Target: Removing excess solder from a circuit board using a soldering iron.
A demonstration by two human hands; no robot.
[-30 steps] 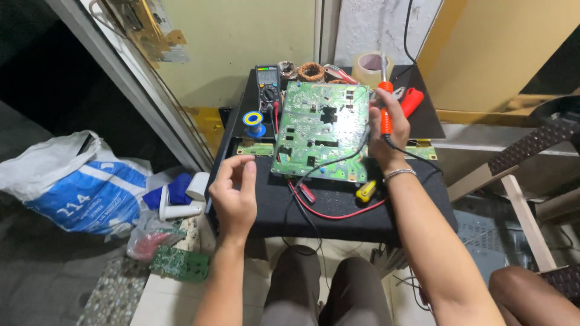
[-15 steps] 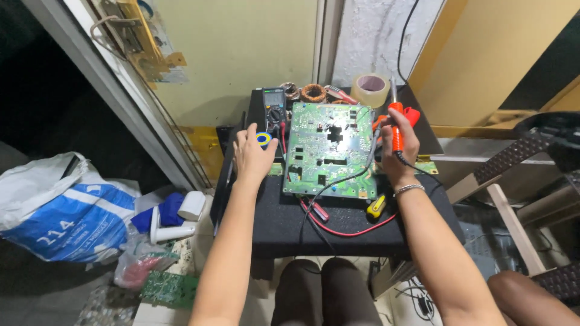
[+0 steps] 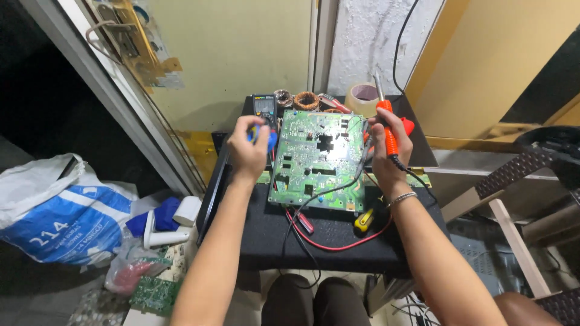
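A large green circuit board [image 3: 315, 162] lies on a small black table [image 3: 266, 232]. My right hand [image 3: 386, 148] grips an orange-handled soldering iron [image 3: 387, 124] upright at the board's right edge, tip pointing up. My left hand [image 3: 248, 150] is at the board's left edge, closed on a small blue spool [image 3: 270, 139], just below a dark multimeter [image 3: 264, 107]. Red and black test leads [image 3: 326, 241] trail across the table in front of the board, beside a yellow-handled tool [image 3: 364, 220].
A copper wire coil [image 3: 306, 100] and a roll of tape [image 3: 363, 98] sit at the table's back. On the floor to the left lie a white and blue sack [image 3: 54, 217], a white object [image 3: 163, 235] and a spare green board [image 3: 152, 294]. Wooden slats [image 3: 513, 235] stand at the right.
My left hand moved from the table's front left corner up to the spool by the multimeter. My right hand lifted the soldering iron more upright.
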